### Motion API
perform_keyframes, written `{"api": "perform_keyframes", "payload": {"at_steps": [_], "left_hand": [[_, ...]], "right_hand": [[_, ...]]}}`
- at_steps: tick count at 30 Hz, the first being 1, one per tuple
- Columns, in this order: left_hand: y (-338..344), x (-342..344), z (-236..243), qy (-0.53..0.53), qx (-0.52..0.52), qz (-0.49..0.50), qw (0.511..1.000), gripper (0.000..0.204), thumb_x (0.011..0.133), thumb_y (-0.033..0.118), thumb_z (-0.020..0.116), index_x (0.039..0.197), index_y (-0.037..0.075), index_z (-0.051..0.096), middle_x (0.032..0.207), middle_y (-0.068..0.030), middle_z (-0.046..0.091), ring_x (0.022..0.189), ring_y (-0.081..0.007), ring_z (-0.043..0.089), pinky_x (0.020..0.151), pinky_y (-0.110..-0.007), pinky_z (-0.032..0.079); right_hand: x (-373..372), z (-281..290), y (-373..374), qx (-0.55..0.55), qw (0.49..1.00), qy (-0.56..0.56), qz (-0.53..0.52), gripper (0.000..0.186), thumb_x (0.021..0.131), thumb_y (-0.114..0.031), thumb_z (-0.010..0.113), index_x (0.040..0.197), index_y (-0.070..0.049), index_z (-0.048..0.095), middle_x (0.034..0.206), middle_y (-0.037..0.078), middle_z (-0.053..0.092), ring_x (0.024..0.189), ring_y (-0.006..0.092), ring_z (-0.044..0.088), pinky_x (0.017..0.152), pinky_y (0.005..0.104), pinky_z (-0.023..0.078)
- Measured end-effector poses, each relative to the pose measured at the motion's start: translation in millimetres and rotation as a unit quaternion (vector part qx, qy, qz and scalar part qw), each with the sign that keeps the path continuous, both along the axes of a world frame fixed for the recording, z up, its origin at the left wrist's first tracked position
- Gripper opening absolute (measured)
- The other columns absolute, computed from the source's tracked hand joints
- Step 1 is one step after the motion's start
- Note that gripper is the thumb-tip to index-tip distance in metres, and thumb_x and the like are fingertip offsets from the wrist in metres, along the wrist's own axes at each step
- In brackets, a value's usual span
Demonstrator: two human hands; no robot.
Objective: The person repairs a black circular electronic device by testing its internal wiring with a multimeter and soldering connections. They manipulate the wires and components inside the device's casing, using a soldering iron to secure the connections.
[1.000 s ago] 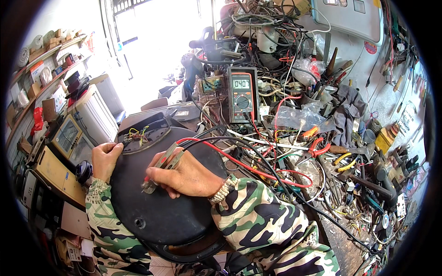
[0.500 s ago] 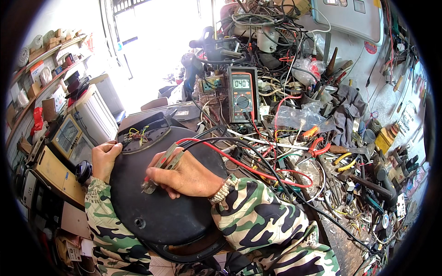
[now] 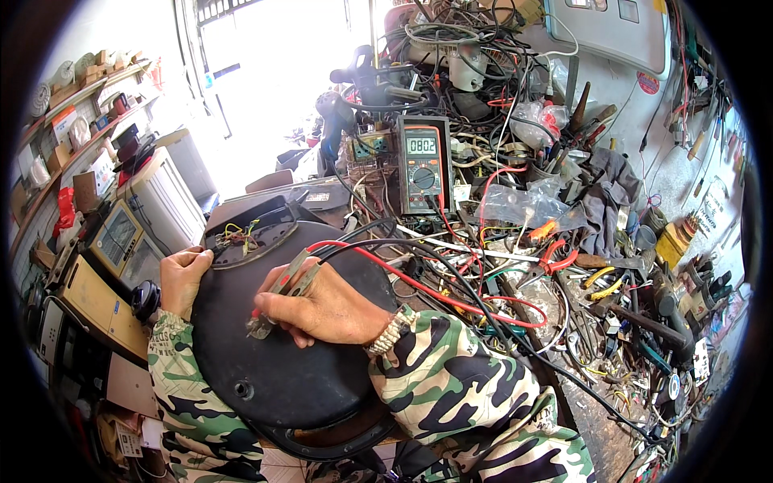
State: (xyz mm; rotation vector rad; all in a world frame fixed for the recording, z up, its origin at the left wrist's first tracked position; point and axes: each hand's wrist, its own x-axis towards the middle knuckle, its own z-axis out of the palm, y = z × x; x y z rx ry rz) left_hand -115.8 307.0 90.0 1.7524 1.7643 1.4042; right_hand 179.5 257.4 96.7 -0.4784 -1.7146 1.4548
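Note:
A round black appliance body lies in front of me, with an opened black housing at its far edge and thin yellow and green wires inside. My left hand is closed, thumb and fingers pinching the left corner of that housing. Over the middle of the black surface, my right hand grips two metal test clips together, their jaws pointing down to the left. A red lead and a black lead run rightward from them. Beyond stands a multimeter with its display lit.
Right of the appliance, the bench holds red-handled pliers, yellow-handled pliers, a hammer and scattered parts. Tangled cables pile up at the back. Old appliances line the left side below shelves.
The reading on the multimeter's display has changed. Both hands, the clips and the black appliance body stay nearly where they were.

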Motion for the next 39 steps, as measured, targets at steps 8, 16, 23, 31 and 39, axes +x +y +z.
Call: {"api": "perform_keyframes", "payload": {"at_steps": [8, 16, 23, 31, 39], "left_hand": [[1.5, -2.1, -1.8, -0.004, 0.001, 0.0, 1.0, 0.028, 0.087, 0.021, 0.077, 0.084, -0.007, 0.08, 0.088, -0.0133, 0.076, 0.102, -0.0185, 0.068, 0.086, -0.031, 0.05], [1.7, -2.0, -1.8, -0.001, -0.003, 0.004, 1.0, 0.028, 0.087, 0.021, 0.077, 0.083, -0.007, 0.08, 0.085, -0.0128, 0.075, 0.102, -0.0192, 0.068, 0.086, -0.032, 0.05], [1.1, -1.8, -1.6, 0.001, -0.005, 0.008, 1.0, 0.029, 0.088, 0.022, 0.077, 0.085, -0.007, 0.08, 0.089, -0.0134, 0.075, 0.101, -0.0186, 0.068, 0.087, -0.032, 0.05], [2.9, -4.1, -3.7, -0.008, -0.004, 0.002, 1.0, 0.031, 0.088, 0.022, 0.077, 0.088, -0.009, 0.079, 0.093, -0.0129, 0.075, 0.099, -0.0172, 0.067, 0.085, -0.031, 0.05], [2.2, -3.7, -4.4, -0.028, -0.008, 0.001, 1.0, 0.034, 0.088, 0.022, 0.078, 0.097, -0.011, 0.077, 0.092, -0.0093, 0.075, 0.088, -0.0126, 0.066, 0.079, -0.026, 0.051]], "right_hand": [[0.6, 1.0, -0.7, -0.002, 1.0, -0.005, -0.003, 0.033, 0.098, -0.023, 0.058, 0.084, 0.005, 0.064, 0.055, 0.004, 0.059, 0.042, 0.0115, 0.059, 0.04, 0.0263, 0.043], [-0.1, 0.3, 0.1, 0.002, 1.0, -0.006, -0.007, 0.032, 0.098, -0.022, 0.058, 0.082, 0.006, 0.065, 0.055, 0.005, 0.059, 0.043, 0.0121, 0.059, 0.04, 0.0272, 0.044], [0.1, 1.4, -0.7, -0.001, 1.0, 0.003, -0.001, 0.032, 0.098, -0.021, 0.058, 0.082, 0.006, 0.065, 0.056, 0.004, 0.059, 0.042, 0.0121, 0.059, 0.041, 0.027, 0.044], [2.5, 3.6, -0.7, -0.025, 0.999, -0.021, 0.011, 0.026, 0.101, -0.021, 0.062, 0.092, 0.003, 0.067, 0.06, 0.002, 0.058, 0.047, 0.0099, 0.057, 0.045, 0.0252, 0.042], [3.8, 4.4, -0.6, -0.018, 1.0, -0.021, 0.014, 0.027, 0.101, -0.021, 0.062, 0.091, 0.003, 0.067, 0.06, 0.003, 0.058, 0.047, 0.0103, 0.057, 0.045, 0.0254, 0.043]]}}
